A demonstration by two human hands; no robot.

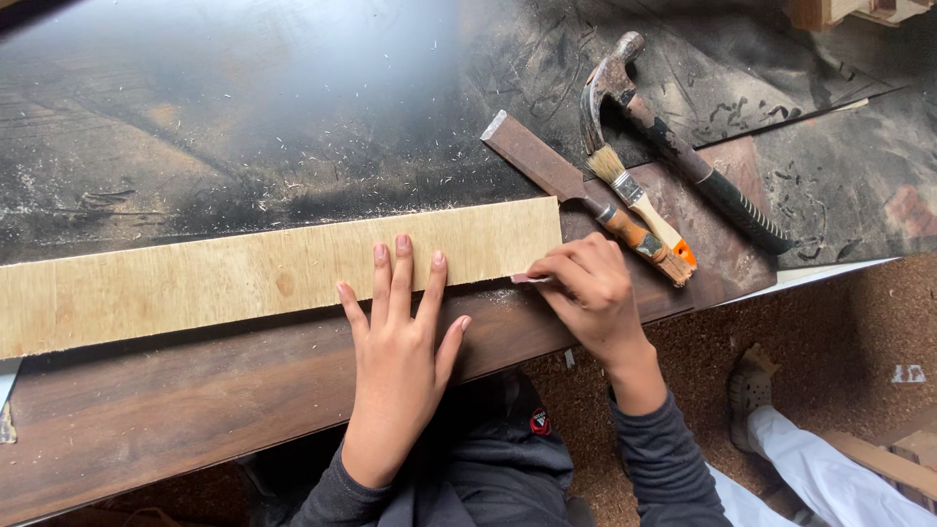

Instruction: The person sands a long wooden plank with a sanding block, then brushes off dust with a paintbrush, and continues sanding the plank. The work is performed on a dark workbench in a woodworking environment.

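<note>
Plywood strip [264, 268] lies along the dark workbench [244, 117], pinned by the left hand [400, 327], flat with fingers spread. At the strip's 4 o'clock corner the right hand [590, 288] pinches a small pale object [527, 279], too hidden to identify. Chisel [586, 200], paintbrush [639, 200] and hammer [673, 146] sit at 2 o'clock. Likely risk: light pressure lets the strip slide.

Lying on the dusty dark workbench [244, 117]: a claw hammer [683, 146], a small paintbrush [639, 200], a wood-handled chisel [576, 190]. Sawdust-covered floor [839, 332] below.
</note>
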